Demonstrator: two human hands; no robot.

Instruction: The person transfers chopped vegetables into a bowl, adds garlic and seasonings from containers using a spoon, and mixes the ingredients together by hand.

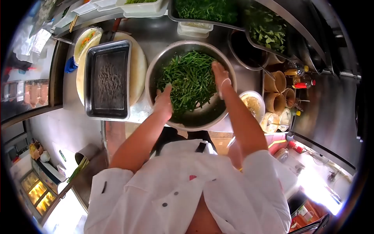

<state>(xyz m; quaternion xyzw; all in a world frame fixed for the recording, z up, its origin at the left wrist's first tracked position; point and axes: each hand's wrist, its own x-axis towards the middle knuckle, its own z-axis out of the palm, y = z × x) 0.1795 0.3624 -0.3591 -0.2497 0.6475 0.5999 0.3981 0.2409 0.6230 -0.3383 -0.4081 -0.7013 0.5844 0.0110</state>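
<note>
A large steel bowl [151, 70] in the head view holds a heap of cut green stems [189, 80]. My left hand [164, 102] reaches into its near left side, with thumb and fingertips apart beside the greens and nothing visibly gripped. On the right, my right hand [221, 76] lies against the heap just inside the rim, fingers stretched out; a thin band circles that wrist. Between the two hands the stems are piled up, and bare steel shows at the bowl's lower right.
Left of the bowl, a dark rectangular tray [107, 105] lies on a round board [138, 66]. A white bowl [260, 102] and several seasoning tubs [274, 81] stand right. Trays of leafy greens [269, 35] line the back, near a dark pot [237, 48].
</note>
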